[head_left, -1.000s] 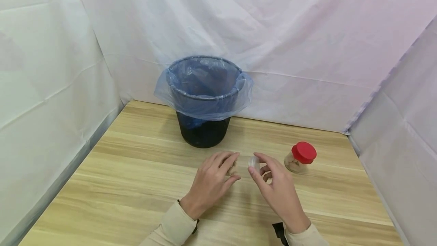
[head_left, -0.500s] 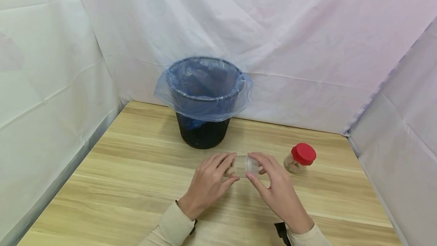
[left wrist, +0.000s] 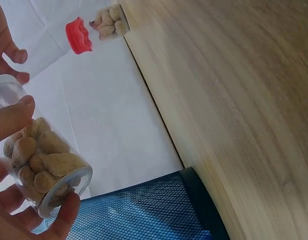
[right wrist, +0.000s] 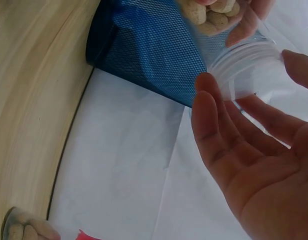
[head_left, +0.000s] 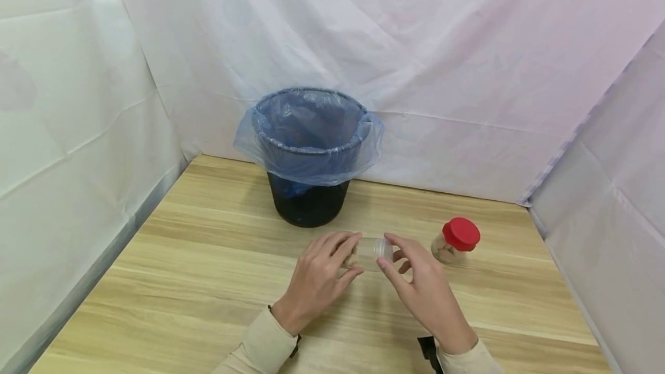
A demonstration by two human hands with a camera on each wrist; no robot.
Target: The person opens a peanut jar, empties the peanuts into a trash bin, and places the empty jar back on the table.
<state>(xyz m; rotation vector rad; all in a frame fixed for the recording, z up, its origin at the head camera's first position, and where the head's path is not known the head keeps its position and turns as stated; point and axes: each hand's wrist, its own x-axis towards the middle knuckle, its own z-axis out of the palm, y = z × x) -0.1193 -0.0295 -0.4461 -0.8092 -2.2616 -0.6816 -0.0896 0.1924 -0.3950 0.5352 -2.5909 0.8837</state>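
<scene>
Forearms in beige fabric sleeves (head_left: 265, 339), with black straps (head_left: 428, 352) at the wrists, extend toward a tapered black mesh bin (head_left: 309, 206), the palms facing each other on its near side. The left hand (head_left: 317, 273) is clamped around the base end of a clear cylindrical jar (head_left: 368, 249), thumb on the side away from the bin and fingers on the side toward it. The right hand (head_left: 423, 284) has its thumb and fingers bent around the translucent round lid (head_left: 385, 249) at the other end. The jar lies on its side between them, in front of the bin and slightly to its right; whether it touches the surface (head_left: 197, 270) cannot be told.

Right of the bin and nearer the person, a second clear jar (head_left: 445, 249) with a bright red cap (head_left: 462, 232) stands upright, just past the right hand. Fingers hide part of the held jar. Behind the bin hangs a creased white cloth (head_left: 447, 56).

A thin, translucent blue plastic liner (head_left: 309, 171) lines the bin, folding loosely over its round rim and masking the upper wall; below, the liner shows blue through the mesh. Tan, rough-shelled peanuts (left wrist: 56, 162) gather toward the base of the held jar, which ends in a smooth, thick ring; similar peanuts fill the lower part of the red-capped jar. Pale, streaked wood grain runs across the surface.
</scene>
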